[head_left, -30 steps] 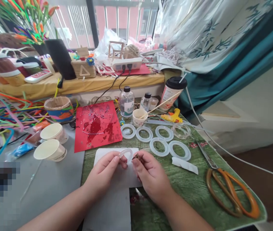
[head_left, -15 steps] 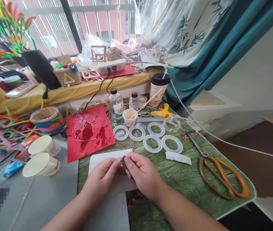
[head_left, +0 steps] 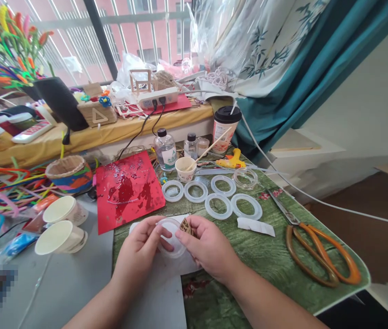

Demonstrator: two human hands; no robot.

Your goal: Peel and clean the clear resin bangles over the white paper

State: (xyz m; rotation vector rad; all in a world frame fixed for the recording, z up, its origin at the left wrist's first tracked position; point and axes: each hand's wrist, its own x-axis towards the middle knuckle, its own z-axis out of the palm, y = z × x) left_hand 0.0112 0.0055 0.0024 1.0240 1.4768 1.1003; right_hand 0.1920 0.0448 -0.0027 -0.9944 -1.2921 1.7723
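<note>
Clear ring turned broadside between both hands.
The left hand (head_left: 141,249) pinches the translucent ring (head_left: 173,254) at its left rim, fingertips curled behind; the ring, almost hidden a moment ago, now shows its round, apparently giving better access to its edge. There, the right hand's (head_left: 211,246) thumb and fingers close on a brown lettered scrap (head_left: 186,226); similar rings (head_left: 218,214) lie beyond, rightward.

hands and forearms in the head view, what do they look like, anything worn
The left hand and right hand are ungloved, with no rings visible. The left forearm and right forearm show no sleeve, watch or bracelet.
</note>
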